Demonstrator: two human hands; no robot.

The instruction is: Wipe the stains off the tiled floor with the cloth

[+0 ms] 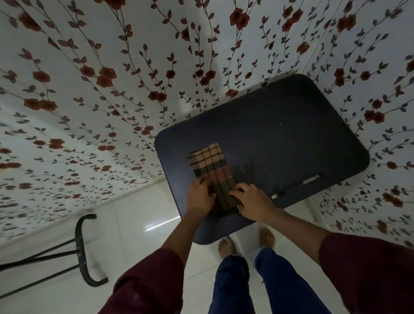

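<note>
Head view, looking straight down from a standing person. At far left a black metal frame (84, 250) with thin rods stands on the pale tiled floor (136, 219), which is glossy and carries a bright streak of reflected light. Behind and around it rise walls covered in white wallpaper (75, 75) printed with red flowers and dark leafy vines. Near the middle, a dark desk (285, 130) with rounded corners sits angled in the corner. A folded plaid cloth (215, 176), tan and brown, lies on the near left part of the desk. The left hand (199, 197) has its grip curled onto the cloth's left edge; the right hand (252, 199) has its fingers bent down on the cloth's near right edge. Right of the hands, a pen-like object (300, 185) rests in a groove of the desk. Bare feet (266, 236) stand on the floor below.
</note>
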